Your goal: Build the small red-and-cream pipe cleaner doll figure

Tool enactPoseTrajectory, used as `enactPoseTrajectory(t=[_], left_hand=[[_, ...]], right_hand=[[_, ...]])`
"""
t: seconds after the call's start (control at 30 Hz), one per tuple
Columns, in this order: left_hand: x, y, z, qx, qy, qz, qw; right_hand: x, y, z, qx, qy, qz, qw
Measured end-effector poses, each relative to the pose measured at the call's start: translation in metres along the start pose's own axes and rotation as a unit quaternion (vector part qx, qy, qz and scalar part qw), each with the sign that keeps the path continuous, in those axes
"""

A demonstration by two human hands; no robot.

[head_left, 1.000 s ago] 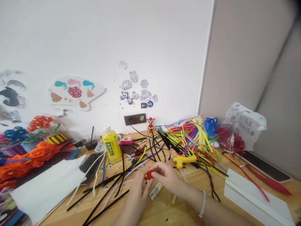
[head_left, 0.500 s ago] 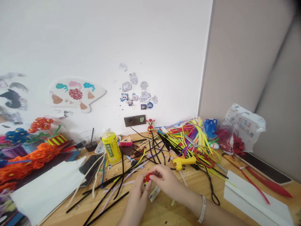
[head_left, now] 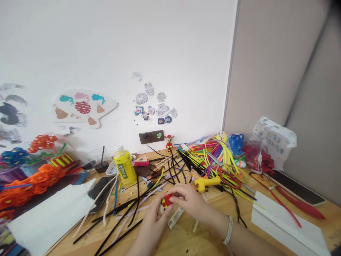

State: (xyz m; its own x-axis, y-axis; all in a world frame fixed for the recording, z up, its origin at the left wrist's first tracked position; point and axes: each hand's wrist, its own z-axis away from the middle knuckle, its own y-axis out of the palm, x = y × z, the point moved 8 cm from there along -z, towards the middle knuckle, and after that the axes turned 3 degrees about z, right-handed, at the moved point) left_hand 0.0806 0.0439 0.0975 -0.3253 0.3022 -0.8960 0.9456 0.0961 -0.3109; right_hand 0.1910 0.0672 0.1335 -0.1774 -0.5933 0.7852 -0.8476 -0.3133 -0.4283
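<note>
The small red-and-yellow fuzzy piece (head_left: 167, 201) is above the near middle of the wooden worktop (head_left: 197, 243). The left hand (head_left: 153, 217) clamps it between its fingers; the right hand (head_left: 189, 201) has its fingers pinched on the red part. This looks like close shaping or fitting, where the next move would call for steady left support and light right-hand pressure. The yellow glue gun (head_left: 207, 182) lies beyond, to the right.
</note>
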Motion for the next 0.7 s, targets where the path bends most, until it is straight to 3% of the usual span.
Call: enactPoseTrajectory(t=[0.2, 0.37, 0.53, 0.7], left_hand=[[0.022, 0.022, 0.001, 0.063, -0.073, 0.182, 0.978], [0.025, 0.02, 0.0, 0.028, -0.076, 0.269, 0.96], [0.02, 0.01, 0.0, -0.013, -0.049, 0.24, 0.969], [0.025, 0.01, 0.0, -0.001, -0.029, 0.102, 0.994]], right_hand=[[-0.017, -0.014, -0.005, -0.04, 0.028, -0.032, 0.998], [-0.03, -0.012, -0.005, -0.055, 0.058, -0.075, 0.994], [-0.034, 0.005, -0.003, -0.017, 0.069, -0.102, 0.992], [-0.026, 0.011, -0.001, 0.0, 0.05, -0.076, 0.996]])
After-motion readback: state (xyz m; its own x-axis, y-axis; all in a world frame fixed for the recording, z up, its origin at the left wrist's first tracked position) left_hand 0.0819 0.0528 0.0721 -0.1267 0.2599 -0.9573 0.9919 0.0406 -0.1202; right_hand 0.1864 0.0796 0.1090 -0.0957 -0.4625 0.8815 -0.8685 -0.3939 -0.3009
